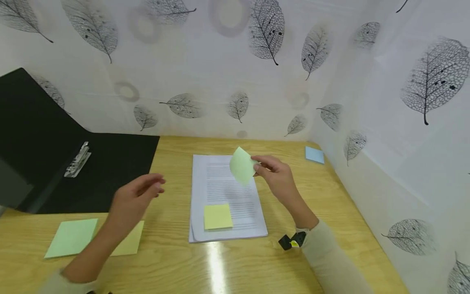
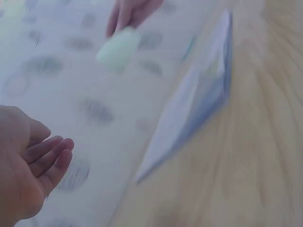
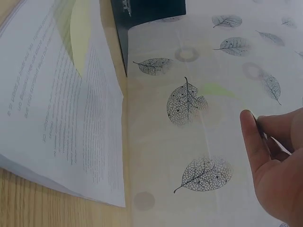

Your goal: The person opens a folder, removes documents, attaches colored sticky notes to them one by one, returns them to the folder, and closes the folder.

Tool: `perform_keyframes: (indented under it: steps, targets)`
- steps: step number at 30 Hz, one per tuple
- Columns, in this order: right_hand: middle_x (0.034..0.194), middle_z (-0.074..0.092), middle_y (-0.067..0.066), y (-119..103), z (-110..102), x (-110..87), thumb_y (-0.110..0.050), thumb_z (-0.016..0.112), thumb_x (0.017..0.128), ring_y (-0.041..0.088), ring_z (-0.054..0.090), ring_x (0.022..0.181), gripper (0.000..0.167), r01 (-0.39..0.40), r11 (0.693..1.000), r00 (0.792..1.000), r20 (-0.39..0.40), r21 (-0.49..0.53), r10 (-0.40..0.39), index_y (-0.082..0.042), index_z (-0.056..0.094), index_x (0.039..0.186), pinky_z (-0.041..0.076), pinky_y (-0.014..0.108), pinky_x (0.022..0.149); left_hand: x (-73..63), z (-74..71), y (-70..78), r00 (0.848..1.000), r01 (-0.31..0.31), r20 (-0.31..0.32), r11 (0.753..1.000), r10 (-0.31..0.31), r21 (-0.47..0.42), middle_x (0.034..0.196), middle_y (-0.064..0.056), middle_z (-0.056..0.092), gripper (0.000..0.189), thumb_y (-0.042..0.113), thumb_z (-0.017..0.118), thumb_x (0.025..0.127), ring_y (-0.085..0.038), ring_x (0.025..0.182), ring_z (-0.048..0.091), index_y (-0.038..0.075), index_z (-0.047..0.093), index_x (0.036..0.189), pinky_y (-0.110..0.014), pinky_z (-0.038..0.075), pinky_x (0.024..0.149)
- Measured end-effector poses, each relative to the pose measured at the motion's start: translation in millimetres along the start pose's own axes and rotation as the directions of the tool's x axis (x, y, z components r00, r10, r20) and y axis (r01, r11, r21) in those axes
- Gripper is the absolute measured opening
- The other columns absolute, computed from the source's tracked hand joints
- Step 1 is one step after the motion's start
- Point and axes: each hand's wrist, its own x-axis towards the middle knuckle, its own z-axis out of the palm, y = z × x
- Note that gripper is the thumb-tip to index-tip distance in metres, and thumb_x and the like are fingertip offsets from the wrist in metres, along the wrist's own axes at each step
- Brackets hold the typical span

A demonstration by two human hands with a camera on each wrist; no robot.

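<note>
My right hand (image 1: 277,177) pinches a pale green sticky note (image 1: 242,166) by its edge, thumb against fingers. The note is tilted and slightly curved above a stack of printed paper (image 1: 199,183). On the lower part of the top sheet lies a yellow sticky note (image 1: 218,216). My left hand (image 1: 133,199) is raised to the left of the stack, its fingers loosely bent and holding nothing. The left wrist view shows the same empty hand (image 2: 35,163), with the green note (image 2: 118,49) blurred beyond it.
An opened black folder (image 1: 121,163) with a metal clip (image 1: 78,159) lies at the left, its cover raised. In front of it are a green sticky pad (image 1: 71,237) and a yellow one (image 1: 129,241), partly behind my left forearm. A blue pad (image 1: 314,154) sits by the right wall.
</note>
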Motion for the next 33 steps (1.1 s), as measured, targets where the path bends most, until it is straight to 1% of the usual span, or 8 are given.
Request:
perform_keyframes:
  steps: [5, 11, 15, 19, 22, 26, 30, 33]
  targets:
    - [0.118, 0.065, 0.015, -6, 9, 0.8, -0.009, 0.066, 0.098, 0.014, 0.067, 0.088, 0.027, 0.034, 0.999, 0.999, 0.001, -0.007, -0.034, -0.004, 0.071, 0.124, 0.060, 0.027, 0.078, 39.1, 61.4, 29.7, 0.983, 0.022, 0.184, 0.983, 0.012, -0.184, 0.122, -0.008, 0.069, 0.031, 0.027, 0.060, 0.103, -0.015, 0.104, 0.069, 0.011, 0.064, 0.130, -0.023, 0.057, 0.087]
    - [0.120, 0.066, 0.015, -10, 22, 2.0, -0.006, 0.066, 0.097, 0.018, 0.066, 0.092, 0.025, 0.062, 0.998, 0.998, -0.005, -0.003, -0.062, -0.005, 0.071, 0.122, 0.059, 0.028, 0.079, 72.6, 101.3, 45.9, 0.973, 0.085, 0.231, 0.933, -0.003, -0.349, 0.122, -0.012, 0.070, 0.032, 0.024, 0.063, 0.102, -0.024, 0.105, 0.071, 0.007, 0.066, 0.129, -0.030, 0.058, 0.088]
    - [0.121, 0.067, 0.012, -10, 27, -0.7, -0.006, 0.066, 0.097, 0.018, 0.065, 0.095, 0.025, 0.062, 0.998, 0.998, 0.003, -0.019, -0.062, -0.006, 0.072, 0.121, 0.060, 0.029, 0.079, 84.6, 108.9, 47.3, 0.958, 0.169, 0.285, 0.860, -0.029, -0.481, 0.125, -0.017, 0.069, 0.039, 0.026, 0.064, 0.101, -0.027, 0.108, 0.071, 0.002, 0.063, 0.131, -0.034, 0.058, 0.091]
    - [0.118, 0.070, 0.007, -8, 33, -4.2, -0.004, 0.065, 0.097, 0.017, 0.067, 0.088, 0.025, 0.121, 0.989, 0.992, 0.043, -0.088, -0.117, -0.008, 0.073, 0.120, 0.058, 0.026, 0.073, 87.7, 111.2, 46.6, 0.943, 0.221, 0.330, 0.813, -0.038, -0.538, 0.127, -0.021, 0.067, 0.043, 0.028, 0.065, 0.100, -0.030, 0.111, 0.070, 0.000, 0.061, 0.132, -0.034, 0.058, 0.091]
    - [0.116, 0.071, 0.006, -8, 37, -6.1, 0.001, 0.064, 0.096, 0.019, 0.068, 0.083, 0.025, 0.214, 0.964, 0.975, 0.094, -0.155, -0.201, -0.006, 0.074, 0.118, 0.057, 0.025, 0.072, 87.3, 112.3, 45.4, 0.940, 0.238, 0.337, 0.798, -0.047, -0.553, 0.125, -0.021, 0.067, 0.042, 0.026, 0.066, 0.100, -0.029, 0.109, 0.071, -0.001, 0.061, 0.132, -0.035, 0.058, 0.091]
    - [0.121, 0.071, 0.006, -8, 40, -8.0, -0.001, 0.066, 0.096, 0.020, 0.069, 0.101, 0.026, 0.312, 0.921, 0.944, 0.181, -0.234, -0.274, -0.005, 0.073, 0.121, 0.057, 0.028, 0.083, 86.4, 112.8, 44.1, 0.935, 0.261, 0.346, 0.806, -0.075, -0.531, 0.122, -0.020, 0.067, 0.044, 0.023, 0.067, 0.099, -0.021, 0.101, 0.073, -0.002, 0.059, 0.134, -0.035, 0.058, 0.090]
    - [0.129, 0.068, 0.005, -8, 38, -9.1, -0.016, 0.063, 0.101, 0.020, 0.063, 0.121, 0.036, 0.295, 0.925, 0.937, 0.263, -0.239, -0.231, -0.010, 0.063, 0.136, 0.053, 0.042, 0.098, 86.1, 112.5, 42.1, 0.931, 0.274, 0.352, 0.826, -0.098, -0.493, 0.123, -0.019, 0.067, 0.043, 0.024, 0.064, 0.100, -0.018, 0.100, 0.072, -0.001, 0.059, 0.135, -0.033, 0.059, 0.089]
    - [0.128, 0.068, 0.005, -6, 35, -7.1, -0.020, 0.061, 0.102, 0.020, 0.063, 0.118, 0.039, 0.270, 0.926, 0.950, 0.232, -0.265, -0.210, -0.012, 0.059, 0.141, 0.052, 0.046, 0.099, 86.2, 112.9, 40.1, 0.932, 0.275, 0.349, 0.820, -0.100, -0.501, 0.125, -0.019, 0.068, 0.038, 0.021, 0.062, 0.102, -0.018, 0.100, 0.073, -0.001, 0.061, 0.133, -0.031, 0.059, 0.088]
